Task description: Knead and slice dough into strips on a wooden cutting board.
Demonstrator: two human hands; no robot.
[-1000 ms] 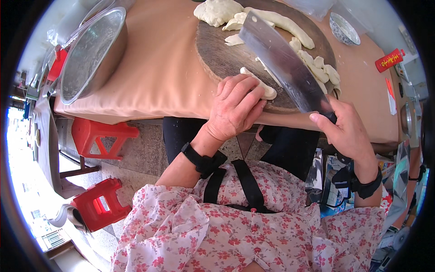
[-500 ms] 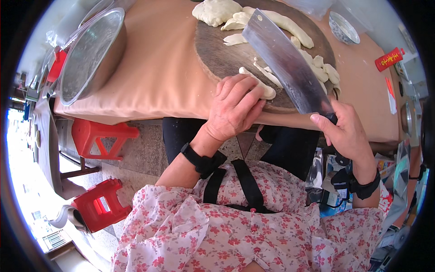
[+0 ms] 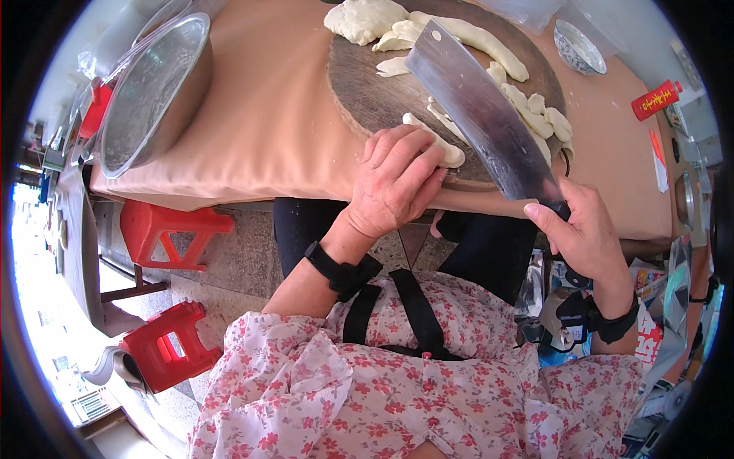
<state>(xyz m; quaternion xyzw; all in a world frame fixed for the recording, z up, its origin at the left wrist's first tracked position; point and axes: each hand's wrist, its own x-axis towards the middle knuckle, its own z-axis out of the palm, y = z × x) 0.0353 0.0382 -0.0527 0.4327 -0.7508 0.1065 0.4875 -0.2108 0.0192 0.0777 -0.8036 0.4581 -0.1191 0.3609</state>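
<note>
My right hand (image 3: 585, 229) is closed round the dark handle of a wide cleaver (image 3: 485, 107). The blade slants up and left over a round wooden chopping board (image 3: 367, 88), its far corner pierced by a small hole. My left hand (image 3: 397, 176), fingers curled, rests on a short strip of dough (image 3: 453, 156) at the board's near edge, covering part of it. Beyond the blade, cut dough pieces (image 3: 535, 115) are heaped on the right of the board. A large dough lump (image 3: 365, 21) and a long dough roll (image 3: 485, 44) lie at the far side.
A large metal basin (image 3: 157, 99) stands on the left of the table with its peach-coloured cover (image 3: 267, 99). To the right are a patterned bowl (image 3: 579, 50) and a red can (image 3: 656, 100). Red plastic stools (image 3: 172, 344) stand on the floor at left.
The cleaver and my right hand have shifted slightly toward me, with the blade's angle nearly the same. My left hand stays in place on the dough strip.
</note>
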